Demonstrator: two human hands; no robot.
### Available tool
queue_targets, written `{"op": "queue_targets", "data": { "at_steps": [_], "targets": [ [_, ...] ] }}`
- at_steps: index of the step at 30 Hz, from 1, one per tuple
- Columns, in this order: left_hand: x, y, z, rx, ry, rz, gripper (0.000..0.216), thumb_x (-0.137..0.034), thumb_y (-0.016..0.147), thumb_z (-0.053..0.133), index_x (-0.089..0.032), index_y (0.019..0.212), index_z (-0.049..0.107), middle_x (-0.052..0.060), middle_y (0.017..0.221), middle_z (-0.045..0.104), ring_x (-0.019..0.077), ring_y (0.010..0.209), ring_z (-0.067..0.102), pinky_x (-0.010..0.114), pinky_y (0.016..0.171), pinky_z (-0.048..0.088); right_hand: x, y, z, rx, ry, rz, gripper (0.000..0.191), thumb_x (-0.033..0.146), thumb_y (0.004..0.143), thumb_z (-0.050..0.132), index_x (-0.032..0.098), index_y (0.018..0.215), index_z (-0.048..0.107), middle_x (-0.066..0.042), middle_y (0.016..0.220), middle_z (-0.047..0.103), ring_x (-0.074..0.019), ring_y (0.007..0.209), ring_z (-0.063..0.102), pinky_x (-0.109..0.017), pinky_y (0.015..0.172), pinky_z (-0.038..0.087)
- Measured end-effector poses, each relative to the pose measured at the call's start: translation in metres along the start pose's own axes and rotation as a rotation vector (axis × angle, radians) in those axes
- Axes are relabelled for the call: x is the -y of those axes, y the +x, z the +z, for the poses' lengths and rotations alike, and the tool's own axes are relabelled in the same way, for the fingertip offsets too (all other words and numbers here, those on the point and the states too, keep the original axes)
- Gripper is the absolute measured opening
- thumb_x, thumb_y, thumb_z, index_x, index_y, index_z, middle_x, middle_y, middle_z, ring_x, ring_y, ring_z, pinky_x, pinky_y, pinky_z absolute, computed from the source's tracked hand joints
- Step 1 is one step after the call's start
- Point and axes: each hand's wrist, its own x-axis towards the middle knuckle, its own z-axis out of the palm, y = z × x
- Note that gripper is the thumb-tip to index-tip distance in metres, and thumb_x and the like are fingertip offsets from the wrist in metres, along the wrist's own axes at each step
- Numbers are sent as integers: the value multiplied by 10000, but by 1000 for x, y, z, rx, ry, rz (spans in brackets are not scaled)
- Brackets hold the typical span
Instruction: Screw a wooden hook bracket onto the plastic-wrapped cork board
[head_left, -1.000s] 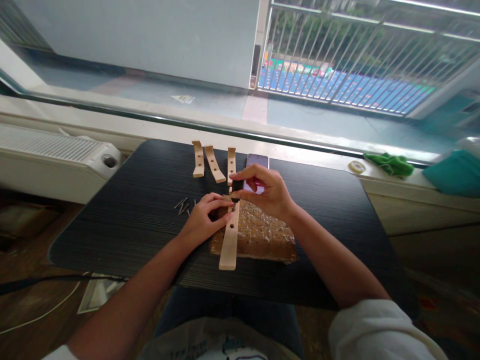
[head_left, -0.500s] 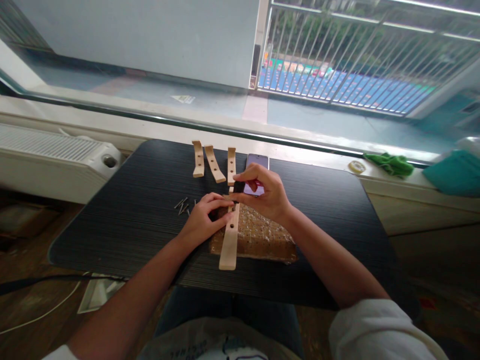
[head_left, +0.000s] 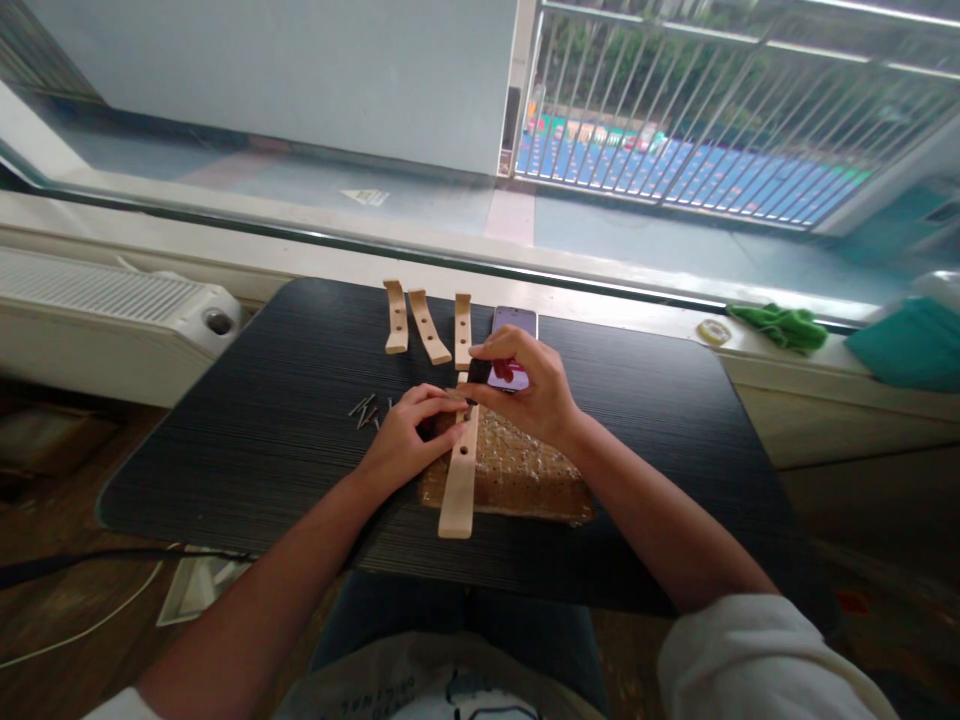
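Observation:
A pale wooden piece (head_left: 459, 490) with holes along it lies across the brown, tape-wrapped slab (head_left: 525, 465). The fingers of my left hand (head_left: 409, 437) are closed on its upper part, steadying it. Over the far end of that piece, my right hand (head_left: 534, 385) pinches a small dark block (head_left: 478, 373) between thumb and forefinger. What the block's underside touches is hidden by my fingers. Several metal screws or nails (head_left: 365, 410) lie left of my left hand. Three similar wooden pieces, one of them a straight-looking piece (head_left: 463, 330), lie farther back.
A phone (head_left: 517, 322) with its screen lit lies behind my right hand on the dark table (head_left: 262, 430). On the windowsill sit a tape roll (head_left: 713, 332), a green cloth (head_left: 780, 328) and a teal item (head_left: 907, 345). A white radiator (head_left: 112, 320) stands at the left.
My right hand has shifted very slightly with the dark block. My left hand and the wooden piece stay in place.

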Motion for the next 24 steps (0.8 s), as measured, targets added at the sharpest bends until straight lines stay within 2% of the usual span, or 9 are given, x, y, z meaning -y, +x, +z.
{"op": "queue_targets", "data": {
  "at_steps": [7, 13, 17, 22, 24],
  "targets": [
    [0, 1, 0, 17, -11, -17, 190, -287, 806, 647, -191, 959, 708, 39, 957, 611, 197, 924, 595, 347, 848, 496, 3, 3, -9, 112, 27, 3, 135, 201, 849, 593, 178, 979, 566, -7, 807, 580, -79, 656, 513, -225, 544, 454],
    [-1, 1, -1, 18, -7, -28, 191, -302, 804, 639, -191, 944, 706, 38, 950, 610, 196, 898, 590, 354, 843, 495, 6, 6, -14, 189, 84, 61, 159, 155, 858, 536, 165, 1012, 572, -28, 834, 623, -76, 664, 536, -214, 537, 450],
    [-2, 1, -1, 18, 1, -37, 195, -319, 802, 633, -195, 933, 706, 37, 949, 613, 198, 899, 591, 355, 845, 498, 6, 6, -15, 216, 109, 111, 150, 178, 874, 539, 169, 1020, 570, -5, 788, 641, -62, 633, 539, -207, 553, 457],
    [-3, 2, -1, 20, 13, -46, 201, -324, 799, 626, -197, 930, 709, 39, 950, 615, 203, 901, 593, 365, 852, 503, 7, 6, -16, 205, 144, 98, 189, 182, 877, 555, 188, 1066, 555, -21, 905, 670, -48, 620, 520, -198, 540, 443],
    [-4, 2, -2, 21, 15, -53, 201, -327, 795, 628, -200, 927, 710, 40, 948, 617, 205, 900, 595, 366, 850, 507, 6, 6, -15, 198, 161, 89, 162, 177, 878, 560, 185, 1040, 565, -22, 891, 670, -48, 619, 521, -197, 536, 437]
  ]
}}
